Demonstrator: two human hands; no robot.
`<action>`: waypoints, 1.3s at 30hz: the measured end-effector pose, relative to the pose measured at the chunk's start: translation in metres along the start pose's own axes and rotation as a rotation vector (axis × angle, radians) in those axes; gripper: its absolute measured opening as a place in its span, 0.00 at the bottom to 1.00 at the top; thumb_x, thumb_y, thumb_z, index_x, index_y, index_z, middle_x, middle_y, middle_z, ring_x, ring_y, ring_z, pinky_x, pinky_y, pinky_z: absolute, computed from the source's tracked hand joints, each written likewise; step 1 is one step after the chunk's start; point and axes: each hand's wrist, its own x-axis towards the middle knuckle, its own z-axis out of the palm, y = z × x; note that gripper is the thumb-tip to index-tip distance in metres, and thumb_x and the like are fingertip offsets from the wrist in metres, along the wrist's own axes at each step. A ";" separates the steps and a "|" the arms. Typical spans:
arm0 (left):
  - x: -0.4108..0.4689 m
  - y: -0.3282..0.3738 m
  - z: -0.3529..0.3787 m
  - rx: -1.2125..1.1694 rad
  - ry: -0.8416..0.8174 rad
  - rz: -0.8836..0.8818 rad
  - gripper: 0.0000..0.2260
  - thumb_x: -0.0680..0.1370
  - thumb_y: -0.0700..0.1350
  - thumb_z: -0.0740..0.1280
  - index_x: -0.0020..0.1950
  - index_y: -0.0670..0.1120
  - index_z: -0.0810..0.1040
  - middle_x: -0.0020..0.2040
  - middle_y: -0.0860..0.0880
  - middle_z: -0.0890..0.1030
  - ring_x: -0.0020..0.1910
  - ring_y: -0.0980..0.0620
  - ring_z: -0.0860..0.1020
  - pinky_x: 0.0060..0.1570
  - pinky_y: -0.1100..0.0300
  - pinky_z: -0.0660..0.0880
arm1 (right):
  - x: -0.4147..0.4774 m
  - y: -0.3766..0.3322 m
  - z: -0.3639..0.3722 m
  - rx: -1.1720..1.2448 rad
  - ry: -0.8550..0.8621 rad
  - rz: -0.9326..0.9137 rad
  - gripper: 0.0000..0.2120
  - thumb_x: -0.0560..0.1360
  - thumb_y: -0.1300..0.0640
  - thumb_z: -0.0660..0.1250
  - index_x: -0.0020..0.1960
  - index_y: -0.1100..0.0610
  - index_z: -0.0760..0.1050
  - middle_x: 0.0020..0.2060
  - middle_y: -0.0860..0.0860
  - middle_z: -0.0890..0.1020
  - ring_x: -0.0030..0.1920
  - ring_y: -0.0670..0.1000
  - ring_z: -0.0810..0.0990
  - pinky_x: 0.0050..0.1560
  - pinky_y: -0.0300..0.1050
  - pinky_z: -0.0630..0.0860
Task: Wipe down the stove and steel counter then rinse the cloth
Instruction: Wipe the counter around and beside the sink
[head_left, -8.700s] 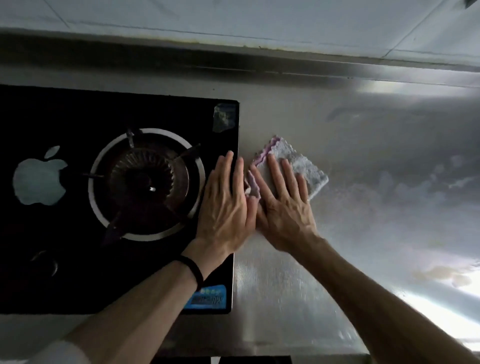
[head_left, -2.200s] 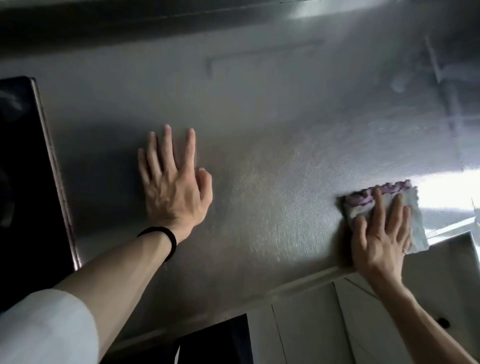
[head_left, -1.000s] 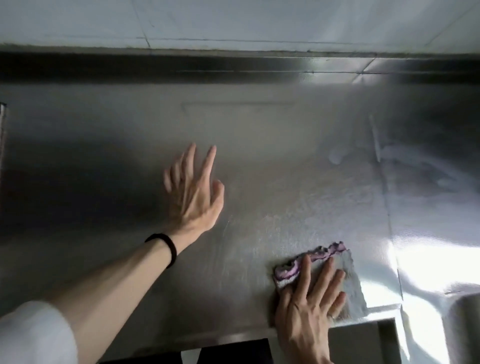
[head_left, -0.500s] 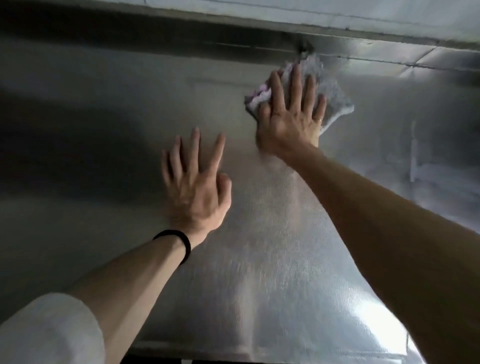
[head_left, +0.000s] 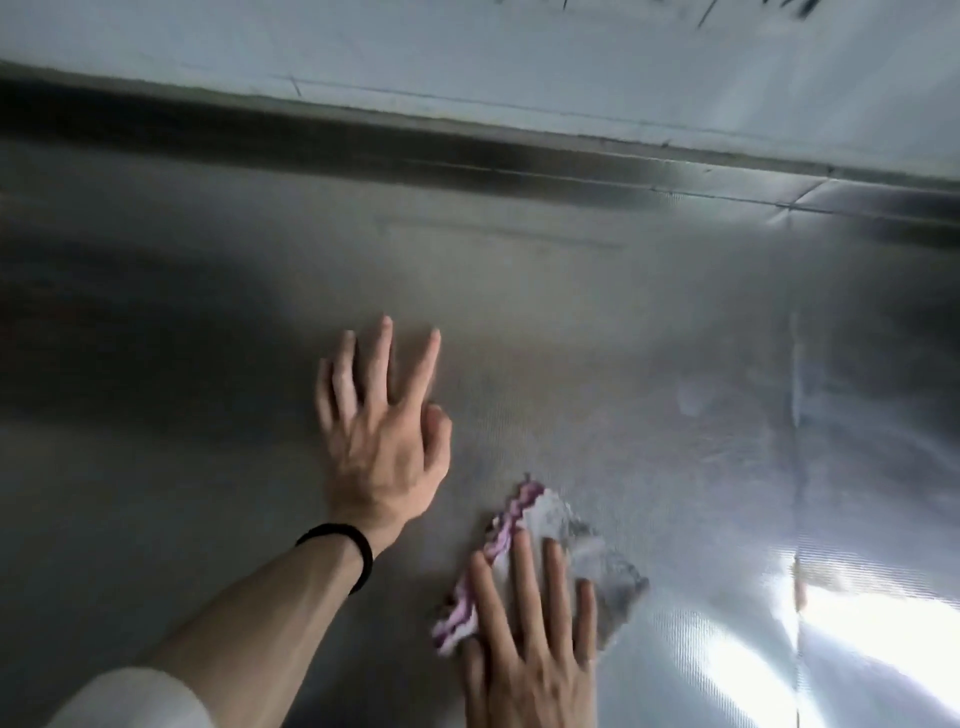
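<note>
**Right hand presses cloth flat on steel worktop**

The left hand (head_left: 382, 441) lies open on the worktop (head_left: 675, 338), palm down, fingers spread and straight, holding nothing. A black band (head_left: 348, 545) circles its wrist, and a white sleeve (head_left: 130, 699) shows at the near end of that arm.

Just to the right of the left hand and nearer the person, the cloth (head_left: 615, 577) lies flat on the steel. It is pale grey with a wavy purple edge on the side facing the left hand, and it is blurred. The right hand (head_left: 530, 644) rests on top of it, open, with straight fingers (head_left: 524, 582) pressing down and not curled round the fabric. The two hands are close but apart.

Beyond the left hand, the worktop meets a dark steel upstand (head_left: 363, 140), with a pale wall (head_left: 519, 62) above it. Far to the right of the left hand, a thin seam (head_left: 795, 395) crosses the steel, and bright glare (head_left: 862, 618) lies by its near end.
</note>
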 end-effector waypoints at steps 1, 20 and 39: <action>0.001 0.000 0.000 0.002 -0.003 -0.002 0.32 0.77 0.51 0.61 0.83 0.58 0.62 0.84 0.44 0.60 0.81 0.33 0.58 0.79 0.35 0.53 | 0.000 0.004 -0.001 0.009 -0.017 -0.013 0.34 0.68 0.42 0.66 0.75 0.43 0.72 0.79 0.53 0.65 0.75 0.60 0.70 0.69 0.66 0.67; 0.001 0.000 -0.001 0.002 0.012 -0.001 0.31 0.77 0.51 0.62 0.82 0.56 0.63 0.82 0.42 0.62 0.79 0.32 0.59 0.78 0.36 0.53 | 0.271 0.126 -0.118 0.037 0.176 -0.017 0.35 0.82 0.38 0.46 0.85 0.49 0.43 0.85 0.49 0.48 0.84 0.53 0.45 0.82 0.60 0.44; 0.001 0.003 -0.002 0.003 0.012 -0.003 0.32 0.77 0.51 0.60 0.82 0.56 0.63 0.83 0.43 0.60 0.79 0.33 0.59 0.77 0.34 0.55 | 0.199 0.035 -0.066 0.120 0.239 0.175 0.36 0.83 0.41 0.49 0.84 0.53 0.39 0.84 0.50 0.41 0.84 0.58 0.40 0.81 0.64 0.37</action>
